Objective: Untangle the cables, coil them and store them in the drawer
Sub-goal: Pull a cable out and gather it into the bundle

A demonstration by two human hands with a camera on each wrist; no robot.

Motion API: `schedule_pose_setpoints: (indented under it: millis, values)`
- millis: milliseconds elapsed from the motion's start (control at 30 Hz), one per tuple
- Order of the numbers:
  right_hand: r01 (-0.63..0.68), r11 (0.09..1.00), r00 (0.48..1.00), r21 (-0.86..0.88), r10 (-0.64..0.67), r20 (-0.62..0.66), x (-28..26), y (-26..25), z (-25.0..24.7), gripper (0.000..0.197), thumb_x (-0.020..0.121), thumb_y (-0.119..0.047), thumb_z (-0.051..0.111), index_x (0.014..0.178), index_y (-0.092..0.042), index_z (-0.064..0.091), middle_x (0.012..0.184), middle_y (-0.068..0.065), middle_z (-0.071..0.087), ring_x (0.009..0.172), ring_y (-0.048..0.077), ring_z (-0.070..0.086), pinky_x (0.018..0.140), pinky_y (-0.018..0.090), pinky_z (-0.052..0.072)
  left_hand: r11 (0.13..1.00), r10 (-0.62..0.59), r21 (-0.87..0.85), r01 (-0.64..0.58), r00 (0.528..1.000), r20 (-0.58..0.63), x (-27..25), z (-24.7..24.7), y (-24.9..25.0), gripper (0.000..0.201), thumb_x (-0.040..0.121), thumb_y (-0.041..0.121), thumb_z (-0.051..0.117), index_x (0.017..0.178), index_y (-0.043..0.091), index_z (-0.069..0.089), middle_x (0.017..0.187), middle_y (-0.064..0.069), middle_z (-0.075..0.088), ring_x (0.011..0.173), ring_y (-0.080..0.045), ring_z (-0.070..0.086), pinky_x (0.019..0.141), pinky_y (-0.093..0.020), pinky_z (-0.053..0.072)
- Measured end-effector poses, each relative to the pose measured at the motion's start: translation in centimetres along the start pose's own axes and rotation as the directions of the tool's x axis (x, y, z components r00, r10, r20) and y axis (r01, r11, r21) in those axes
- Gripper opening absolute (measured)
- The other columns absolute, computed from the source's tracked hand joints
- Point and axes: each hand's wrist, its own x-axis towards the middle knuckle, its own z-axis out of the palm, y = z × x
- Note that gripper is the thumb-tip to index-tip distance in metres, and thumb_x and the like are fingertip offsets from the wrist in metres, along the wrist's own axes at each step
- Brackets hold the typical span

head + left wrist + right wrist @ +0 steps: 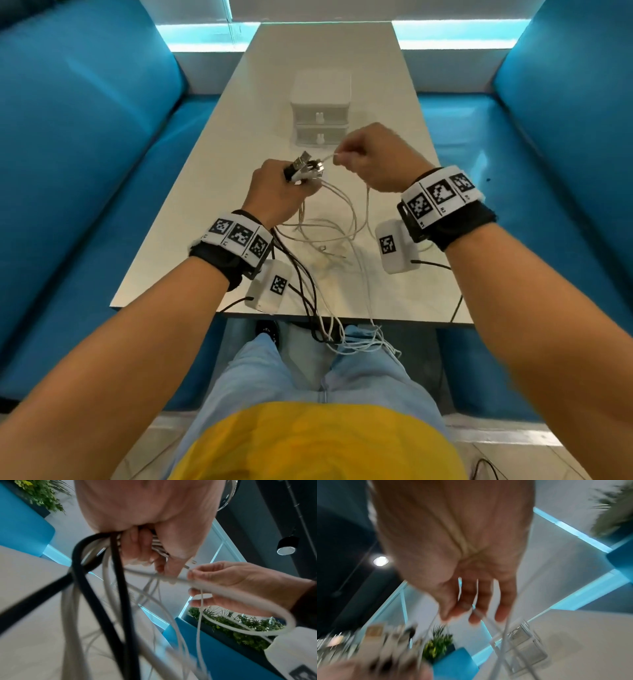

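My left hand (274,192) is raised over the table and grips a bundle of cable plugs (305,168), black and white ends sticking out above the fist. From it black and white cables (318,233) hang tangled onto the table and over its near edge. My right hand (363,157) pinches one thin white cable (327,158) just right of the plugs. In the left wrist view the left hand (145,545) holds the strands and the right hand (219,582) pinches the white cable (171,579). The small white two-drawer unit (321,113) stands beyond both hands, drawers closed.
The long pale table (239,102) runs away from me between two blue benches (85,164). Cable ends dangle over my lap (356,342) below the table's near edge. Plants and a window show in the wrist views.
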Motion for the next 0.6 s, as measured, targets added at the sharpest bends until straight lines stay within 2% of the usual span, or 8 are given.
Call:
schedule_pose_setpoints:
  millis: [100,233,300,367,400,467,533,600]
  values:
    - [0.036,0.972,0.945,0.233,0.042,-0.323,0.2,0.4,-1.4,0.01,0.09,-0.022,0.062,0.084,-0.023,0.069,0.064,-0.017,0.058,0.057,-0.006,0.052,0.065,0.013,0.042,0.998,-0.058,-0.004,0.058,0.995,0.081,-0.2,-0.3,-0.3,0.02,0.079,0.032,0.076,0.081,0.013,0.072,0.067,0.004,0.061,0.059,-0.004,0.05,0.047,-0.011,0.034]
    - [0.041,0.929,0.839,0.368,0.168,-0.517,0.5,1.0,-1.9,0.012,0.087,-0.022,0.06,0.078,-0.025,0.067,0.067,-0.014,0.061,0.066,0.008,0.06,0.07,0.03,0.054,0.998,-0.056,0.039,0.051,0.987,0.149,-0.4,-0.2,0.2,0.015,0.076,0.031,0.077,0.074,0.018,0.071,0.064,0.008,0.06,0.059,0.0,0.051,0.045,-0.006,0.034]
    - [0.008,0.929,0.789,0.371,0.222,-0.573,0.4,1.2,-1.6,0.011,0.087,-0.024,0.059,0.079,-0.025,0.067,0.072,-0.011,0.063,0.072,0.009,0.059,0.076,0.033,0.054,0.997,-0.05,0.06,0.041,0.983,0.175,-0.5,-0.3,0.4,0.012,0.075,0.029,0.078,0.07,0.021,0.07,0.063,0.006,0.06,0.057,-0.003,0.051,0.046,-0.008,0.036]
    - [-0.095,0.971,0.801,0.222,0.207,-0.562,-0.3,1.6,-0.8,0.014,0.09,-0.02,0.057,0.1,-0.02,0.067,0.1,-0.002,0.063,0.092,0.01,0.057,0.087,0.025,0.046,0.998,-0.055,0.048,0.048,0.986,0.157,-0.4,-0.4,0.4,0.015,0.076,0.029,0.077,0.075,0.015,0.072,0.065,0.002,0.059,0.058,-0.006,0.051,0.051,-0.015,0.038]
    - [-0.11,0.988,0.838,0.106,0.15,-0.524,-0.6,1.6,-0.3,0.027,0.091,-0.017,0.056,0.117,-0.018,0.061,0.118,0.002,0.056,0.107,0.014,0.052,0.093,0.021,0.04,0.998,-0.047,0.041,0.041,0.989,0.139,-0.4,-0.5,0.4,0.018,0.077,0.029,0.076,0.079,0.011,0.073,0.067,0.0,0.061,0.059,-0.007,0.052,0.053,-0.017,0.038]
    - [-0.024,0.993,0.923,-0.116,-0.022,-0.384,-1.3,0.8,1.0,0.051,0.088,-0.012,0.056,0.137,-0.021,0.046,0.137,0.006,0.042,0.127,0.02,0.039,0.106,0.029,0.032,0.999,-0.017,0.05,0.011,0.992,0.125,-0.5,-0.5,0.7,0.022,0.078,0.029,0.074,0.082,0.007,0.073,0.073,-0.005,0.065,0.064,-0.011,0.056,0.056,-0.019,0.039]
    - [0.047,0.958,0.968,-0.284,-0.114,-0.224,-1.6,-0.3,2.1,0.054,0.087,-0.013,0.057,0.138,-0.027,0.046,0.14,0.002,0.041,0.135,0.021,0.032,0.115,0.042,0.021,0.996,0.017,0.084,-0.027,0.992,0.123,-0.7,-0.3,1.2,0.018,0.079,0.027,0.074,0.074,0.01,0.071,0.073,-0.005,0.067,0.069,-0.015,0.059,0.056,-0.016,0.039]
    - [0.04,0.933,0.99,-0.357,-0.087,-0.115,-1.7,-0.8,2.5,0.043,0.09,-0.018,0.054,0.132,-0.028,0.052,0.138,-0.001,0.046,0.138,0.019,0.03,0.118,0.051,0.009,0.993,0.043,0.106,-0.054,0.994,0.101,-0.8,-0.2,1.5,0.023,0.08,0.026,0.072,0.06,0.019,0.063,0.061,0.002,0.06,0.059,-0.011,0.054,0.047,-0.011,0.034]
